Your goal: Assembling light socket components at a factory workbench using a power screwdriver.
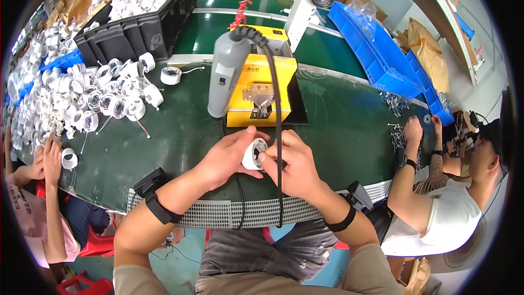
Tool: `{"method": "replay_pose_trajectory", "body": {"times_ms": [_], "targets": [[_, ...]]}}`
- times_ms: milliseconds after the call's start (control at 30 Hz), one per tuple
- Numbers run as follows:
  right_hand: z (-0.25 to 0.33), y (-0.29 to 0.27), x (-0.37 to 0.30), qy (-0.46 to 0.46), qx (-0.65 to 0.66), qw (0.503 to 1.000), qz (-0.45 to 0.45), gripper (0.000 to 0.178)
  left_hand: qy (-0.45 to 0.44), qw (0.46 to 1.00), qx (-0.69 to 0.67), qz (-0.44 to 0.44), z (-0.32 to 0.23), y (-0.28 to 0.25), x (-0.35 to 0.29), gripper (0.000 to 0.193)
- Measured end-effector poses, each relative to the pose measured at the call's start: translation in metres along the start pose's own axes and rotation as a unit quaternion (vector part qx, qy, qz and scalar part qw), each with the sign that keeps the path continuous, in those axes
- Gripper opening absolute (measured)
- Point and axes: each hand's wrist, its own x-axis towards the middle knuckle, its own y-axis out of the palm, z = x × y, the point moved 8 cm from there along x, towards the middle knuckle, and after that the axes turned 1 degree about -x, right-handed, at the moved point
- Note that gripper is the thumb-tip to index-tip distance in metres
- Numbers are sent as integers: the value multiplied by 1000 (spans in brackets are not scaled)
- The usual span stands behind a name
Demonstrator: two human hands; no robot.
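Observation:
Near the front of the green workbench, my left hand [225, 157] is closed around a small white round plastic housing [249, 158], its open end turned toward my right. My right hand [295, 165] meets it there, thumb and fingers pinched at the opening. Whatever those fingertips grip, if anything, is hidden. Just beyond both hands stands a yellow machine [236, 113] with a metal fitting on its front. A grey cylindrical power screwdriver [225, 79] hangs upright before it, and its black cable [278, 131] passes down in front of my right hand.
A pile of white housings [112, 98] covers the left side, below a black crate [131, 35] full of white parts. Blue trays [376, 60] stand at the right, near small screw-like parts [396, 104]. Co-workers' hands [50, 158] work at both sides. One housing [171, 75] lies apart.

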Motion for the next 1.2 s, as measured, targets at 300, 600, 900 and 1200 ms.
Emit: {"method": "replay_pose_trajectory", "body": {"times_ms": [300, 600, 900, 1200], "targets": [[-1, -26, 1, 10, -60, 998, -28, 32, 40, 999, -30, -10, -9, -2, -1, 44], [-34, -5, -11, 241, 363, 900, 15, 12, 95, 993, -74, 3, -15, -1, 1, 45], [-31, 6, -15, 248, 411, 875, -63, 21, 136, 970, -189, 68, -19, 6, 0, 60], [-17, -10, -11, 107, 139, 979, -108, 25, 152, 969, -166, 103, -15, 23, -4, 50]]}}
